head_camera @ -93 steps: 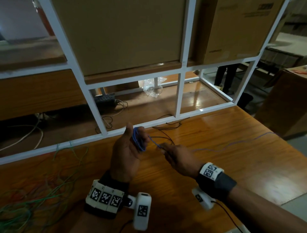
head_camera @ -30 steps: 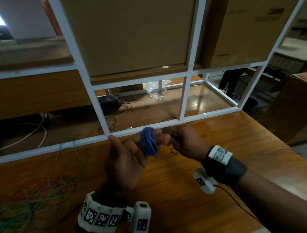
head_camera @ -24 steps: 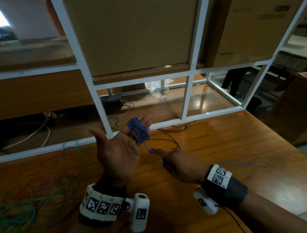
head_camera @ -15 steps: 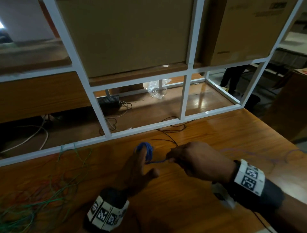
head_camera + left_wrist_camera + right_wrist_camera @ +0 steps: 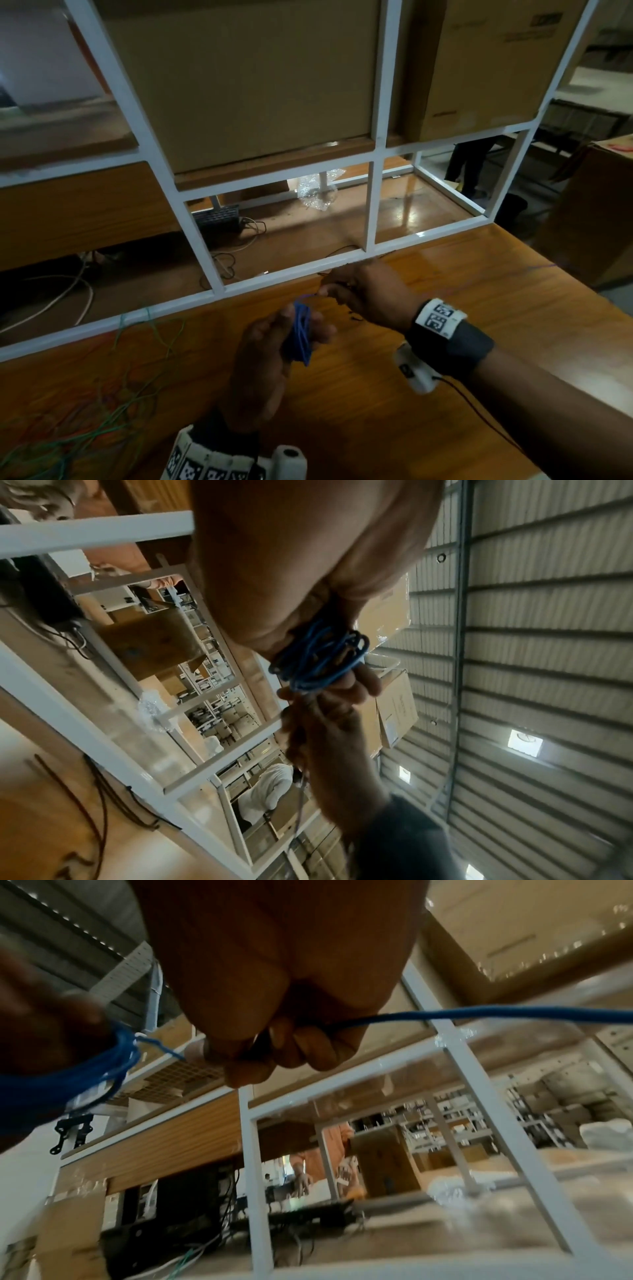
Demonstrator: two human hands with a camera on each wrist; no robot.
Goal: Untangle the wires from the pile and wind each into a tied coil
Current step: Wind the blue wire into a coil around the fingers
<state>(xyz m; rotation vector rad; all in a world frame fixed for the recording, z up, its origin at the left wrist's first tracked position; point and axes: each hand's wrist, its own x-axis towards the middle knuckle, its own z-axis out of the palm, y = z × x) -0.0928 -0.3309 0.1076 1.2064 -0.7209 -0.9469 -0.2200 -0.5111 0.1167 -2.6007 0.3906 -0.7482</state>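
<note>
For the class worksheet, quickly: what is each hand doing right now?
Left hand: holding the blue wire coil wound around its fingers.
Right hand: pinching the loose blue wire.

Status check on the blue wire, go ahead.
Left hand carries the blue coil round its fingers. Right hand pinches the free strand, feeding it in. Coil untied. Wire pile waits at left.

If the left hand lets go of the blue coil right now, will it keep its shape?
Probably not. The blue coil is thin, loose loops around the left hand's fingers with no tie visible, so it would likely spring open. It looks light and floppy; its free end runs to the right hand.
</note>
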